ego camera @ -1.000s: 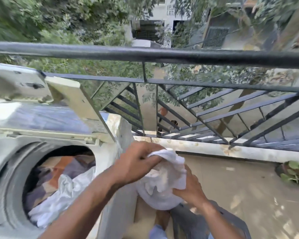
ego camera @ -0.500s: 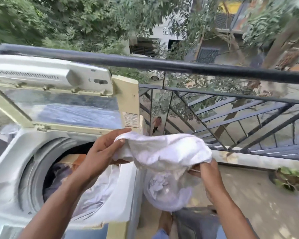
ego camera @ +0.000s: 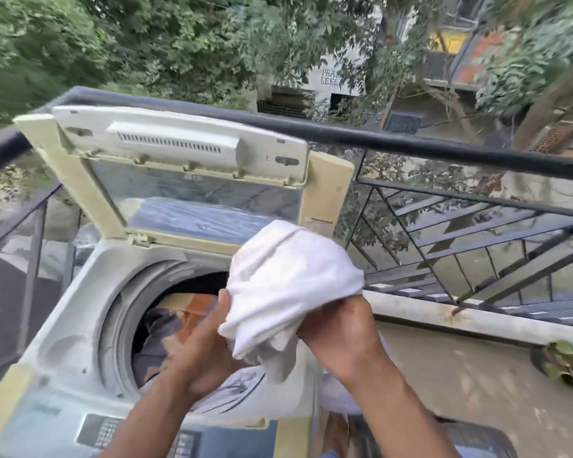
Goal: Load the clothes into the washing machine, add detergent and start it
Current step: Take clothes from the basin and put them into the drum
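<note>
A: Head view, the only one. Top-loading washing machine [ego camera: 80, 342] sat lower left of the frame, its lid [ego camera: 179, 166] propped upright toward upper centre. Drum opening [ego camera: 166, 325] showed mixed clothes inside, orange and dark pieces visible.

B: And the hands?

A: Both on a bunched white cloth [ego camera: 288, 285], centre frame. Left hand [ego camera: 209, 355] had its fingers curled into the cloth's lower left edge; right hand [ego camera: 341, 328] gripped the lower right, fingers wrapped under and mostly hidden by the fabric. Cloth was held above the drum's right rim, not yet inside.

B: Surroundings?

A: Black balcony railing [ego camera: 444, 150] ran across the upper and right frame, trees beyond. A potted plant [ego camera: 566, 361] at the right edge on the balcony floor [ego camera: 460, 391]. Control panel [ego camera: 139, 434] at bottom, blurred, unreadable.

B: Risks, as you judged them?

A: Cloth hung partly over the machine's right side, so a loose tail could drape outside the rim and slide to the floor if released too early. Drum looked fairly full; an unpushed piece could ride high and catch the lid. Detergent was not seen anywhere in frame.
</note>
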### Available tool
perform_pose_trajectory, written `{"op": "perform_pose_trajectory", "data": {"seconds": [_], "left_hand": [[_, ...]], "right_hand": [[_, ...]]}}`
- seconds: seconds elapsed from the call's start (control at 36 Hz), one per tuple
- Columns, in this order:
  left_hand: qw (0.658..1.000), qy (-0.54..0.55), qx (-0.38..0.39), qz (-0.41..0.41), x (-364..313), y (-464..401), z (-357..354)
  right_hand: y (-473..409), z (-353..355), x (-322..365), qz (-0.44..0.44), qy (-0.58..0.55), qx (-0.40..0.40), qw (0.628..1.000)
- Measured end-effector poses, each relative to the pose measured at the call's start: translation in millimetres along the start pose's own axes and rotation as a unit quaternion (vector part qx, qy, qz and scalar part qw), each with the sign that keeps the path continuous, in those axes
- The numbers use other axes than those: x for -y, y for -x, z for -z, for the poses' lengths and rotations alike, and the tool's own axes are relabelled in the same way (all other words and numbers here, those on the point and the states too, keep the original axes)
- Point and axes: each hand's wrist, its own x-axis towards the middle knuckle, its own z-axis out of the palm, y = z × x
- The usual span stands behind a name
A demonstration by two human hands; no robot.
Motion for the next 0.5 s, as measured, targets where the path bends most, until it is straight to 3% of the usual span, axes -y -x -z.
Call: {"op": "perform_pose_trajectory", "data": {"seconds": [0.06,0.11,0.25,0.36,0.5], "left_hand": [[0.999,0.044,-0.010,-0.026,-3.8,1.8,14.9],[0.996,0.040,-0.068,-0.047,-10.7,0.9,26.4],[0.984,-0.087,-0.142,-0.060,-28.6,3.4,67.3],[0.977,-0.121,-0.175,-0.002,-36.6,4.0,104.3],[0.964,-0.077,-0.237,0.091,-29.0,-11.2,152.0]], "right_hand": [[-7.2,-7.3,-13.0,-0.014,-0.046,-0.007,0.999],[-14.3,-9.0,-25.3,-0.018,-0.053,-0.030,0.998],[-29.0,2.4,-55.4,-0.042,0.153,-0.194,0.968],[-37.3,14.6,-85.4,-0.094,0.282,-0.231,0.926],[-64.5,21.2,-118.1,-0.117,0.339,-0.249,0.900]]}}
